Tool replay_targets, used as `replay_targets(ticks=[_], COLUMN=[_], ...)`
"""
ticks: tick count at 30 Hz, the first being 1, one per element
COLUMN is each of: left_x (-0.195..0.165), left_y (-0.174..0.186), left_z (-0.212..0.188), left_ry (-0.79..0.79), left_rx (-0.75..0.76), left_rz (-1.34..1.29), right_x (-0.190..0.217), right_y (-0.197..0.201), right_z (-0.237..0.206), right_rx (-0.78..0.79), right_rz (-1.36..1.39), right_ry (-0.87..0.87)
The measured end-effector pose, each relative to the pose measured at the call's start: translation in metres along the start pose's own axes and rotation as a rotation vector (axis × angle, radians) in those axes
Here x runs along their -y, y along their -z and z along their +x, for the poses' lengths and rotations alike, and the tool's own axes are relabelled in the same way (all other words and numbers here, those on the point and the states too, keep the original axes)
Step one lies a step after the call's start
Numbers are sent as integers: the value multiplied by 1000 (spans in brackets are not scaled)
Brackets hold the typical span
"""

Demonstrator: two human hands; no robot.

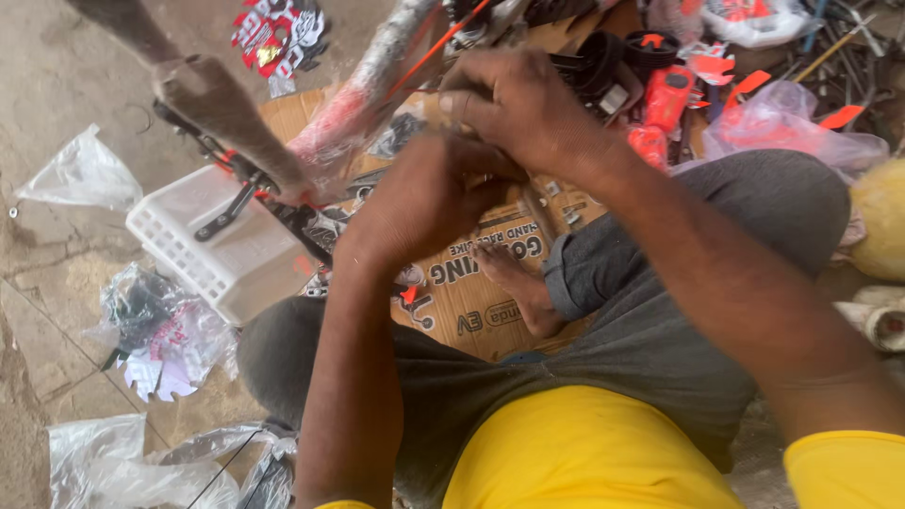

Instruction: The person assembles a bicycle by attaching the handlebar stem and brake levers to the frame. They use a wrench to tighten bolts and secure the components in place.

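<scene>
Meeting over the cardboard sheet, both hands close together — left hand & right hand curled, contents hidden; wrapped frame tube just beside.

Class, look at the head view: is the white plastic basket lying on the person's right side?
No: the white plastic basket lies on the ground to the person's left, beside the left hand, not the right hand.

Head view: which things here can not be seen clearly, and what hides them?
- Whatever the left hand and right hand work on: covered by both hands.
- Red wrapped frame part: top edge cuts it off.
- Cardboard sheet: partly under legs and hands.
- Plastic bag: bottom edge cuts it off.
</scene>
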State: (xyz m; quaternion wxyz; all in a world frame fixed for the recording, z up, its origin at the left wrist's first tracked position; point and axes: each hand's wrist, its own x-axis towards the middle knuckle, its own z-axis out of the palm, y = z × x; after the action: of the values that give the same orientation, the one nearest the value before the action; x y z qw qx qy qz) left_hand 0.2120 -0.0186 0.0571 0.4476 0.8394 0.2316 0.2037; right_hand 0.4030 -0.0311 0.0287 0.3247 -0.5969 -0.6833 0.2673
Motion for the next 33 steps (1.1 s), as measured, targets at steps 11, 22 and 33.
replay_targets(ticks=[11, 22, 33], left_x=[26, 67, 40], left_y=[-18, 6, 4], left_z=[28, 57, 38], left_ry=[342, 278, 318], left_rx=[-222, -401, -277], left_rz=[524, 496, 390], right_x=[-21, 21, -22], right_y=[-32, -50, -68], right_z=[29, 91, 100], right_rx=[-167, -290, -88], right_rz=[-366, -125, -167], right_ry=[301, 182, 327])
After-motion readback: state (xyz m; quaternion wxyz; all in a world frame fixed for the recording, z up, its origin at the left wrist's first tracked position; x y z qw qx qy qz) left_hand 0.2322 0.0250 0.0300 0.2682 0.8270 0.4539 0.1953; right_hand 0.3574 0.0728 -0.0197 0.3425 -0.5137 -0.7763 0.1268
